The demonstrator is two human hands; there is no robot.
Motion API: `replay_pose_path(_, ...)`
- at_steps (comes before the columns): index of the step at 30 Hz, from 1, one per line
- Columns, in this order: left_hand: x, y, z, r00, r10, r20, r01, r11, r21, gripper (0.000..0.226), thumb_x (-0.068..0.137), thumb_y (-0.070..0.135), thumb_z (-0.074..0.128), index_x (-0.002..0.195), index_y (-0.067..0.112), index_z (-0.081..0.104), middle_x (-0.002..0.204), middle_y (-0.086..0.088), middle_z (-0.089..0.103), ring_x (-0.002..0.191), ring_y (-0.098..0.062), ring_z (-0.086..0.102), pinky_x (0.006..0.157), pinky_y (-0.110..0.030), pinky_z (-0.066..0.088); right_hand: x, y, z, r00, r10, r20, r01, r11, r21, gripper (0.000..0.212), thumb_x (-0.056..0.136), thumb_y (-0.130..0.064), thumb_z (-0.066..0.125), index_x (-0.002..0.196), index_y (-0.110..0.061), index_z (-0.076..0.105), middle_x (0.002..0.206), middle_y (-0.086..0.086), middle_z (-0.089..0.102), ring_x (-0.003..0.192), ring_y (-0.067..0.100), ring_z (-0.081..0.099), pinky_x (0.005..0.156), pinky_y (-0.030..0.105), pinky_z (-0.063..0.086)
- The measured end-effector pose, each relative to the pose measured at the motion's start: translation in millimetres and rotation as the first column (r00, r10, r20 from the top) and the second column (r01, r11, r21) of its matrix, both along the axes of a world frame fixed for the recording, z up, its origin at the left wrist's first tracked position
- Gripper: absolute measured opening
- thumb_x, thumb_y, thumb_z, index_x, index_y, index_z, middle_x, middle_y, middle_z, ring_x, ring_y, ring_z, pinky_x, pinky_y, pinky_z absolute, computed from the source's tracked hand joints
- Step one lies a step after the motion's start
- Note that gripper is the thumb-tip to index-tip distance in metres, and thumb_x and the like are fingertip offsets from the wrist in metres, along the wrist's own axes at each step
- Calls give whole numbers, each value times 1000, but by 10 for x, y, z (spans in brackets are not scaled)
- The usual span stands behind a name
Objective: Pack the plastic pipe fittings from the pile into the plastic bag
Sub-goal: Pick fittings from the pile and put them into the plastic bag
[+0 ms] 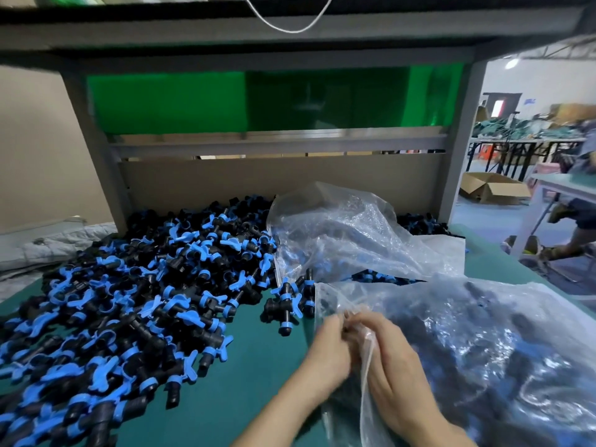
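Nothing here is showing writing, a label, a brand or a number clearly enough to read. A small blue sign is hanging on the far wall at the right, but whatever is standing on it is too small and blurred to make out.

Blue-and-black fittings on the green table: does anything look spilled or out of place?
A small cluster of black plastic pipe fittings with blue collars lies apart from the big pile, beside the clear plastic bag whose edge the left hand and right hand pinch. Nothing looks damaged.
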State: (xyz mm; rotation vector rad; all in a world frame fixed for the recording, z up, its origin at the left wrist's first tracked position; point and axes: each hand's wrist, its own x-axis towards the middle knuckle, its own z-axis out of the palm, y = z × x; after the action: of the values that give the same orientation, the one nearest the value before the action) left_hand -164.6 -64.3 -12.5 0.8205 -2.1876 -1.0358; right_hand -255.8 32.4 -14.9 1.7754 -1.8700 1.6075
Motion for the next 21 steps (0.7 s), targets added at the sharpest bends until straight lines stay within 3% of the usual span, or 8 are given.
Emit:
replay_pose_path(2,267,-84,-120,992,114,52,-107,986,-126,24,101,16,44,102,32,62,90,10,72,74,-9,66,70,-34,54,-19,-34,-71,1000,15,7,-15,994,110,26,101,-54,28,116,-49,50,111,-25,61,104,0,60,87,20,46)
replay_pose_path(3,410,-121,-160,979,195,53,-189,977,-94,22,101,23,42,105,38,59,86,15,70,67,-5,63,62,-30,51,-34,-54,-110,1000,8,-16,-6,985,171,27,101,-56,26,114,-48,49,109,-25,60,103,-2,59,87,21,45)
replay_pose_path(5,666,-306,-304,902,420,98,-392,893,-223,18,100,34,35,106,41,51,77,16,62,59,-3,55,49,-22,37,-58,-84,-187,995,1,-97,27,959,282,26,102,-55,24,110,-46,47,105,-26,57,100,-3,56,85,24,45)
replay_pose_path(7,758,-325,-284,849,509,142,-452,839,-304,18,98,41,33,108,36,47,76,17,55,72,-3,55,58,-22,36,-71,-109,-233,986,9,-165,50,935,352,23,103,-55,23,106,-47,44,100,-27,54,97,-3,54,81,24,44)
replay_pose_path(10,687,-400,-319,804,548,229,-453,815,-362,35,97,59,38,115,30,47,97,17,59,100,-10,56,89,-29,41,-93,-117,-246,986,-1,-164,64,923,380,23,103,-51,24,105,-44,46,98,-24,55,93,-2,54,82,27,44)
replay_pose_path(13,611,-485,-337,736,578,353,-416,797,-439,53,92,72,34,119,29,51,113,14,61,109,-11,56,95,-31,38,-117,-110,-241,987,-20,-160,82,917,391,27,102,-50,23,102,-39,48,94,-18,59,89,2,56,81,32,46)
replay_pose_path(18,579,-527,-299,710,613,345,-438,769,-465,35,99,54,38,113,26,55,110,10,64,99,-13,63,90,-33,42,-150,-110,-233,987,-94,-128,139,903,406,20,102,-47,27,92,-40,42,77,-16,60,78,-2,57,65,16,42)
replay_pose_path(21,629,-516,-275,760,613,214,-520,772,-366,23,99,45,42,101,25,51,91,11,64,78,-15,63,71,-34,47,-154,-100,-230,988,-111,-109,147,898,415,17,103,-45,30,93,-41,43,76,-17,60,79,-5,57,64,13,42)
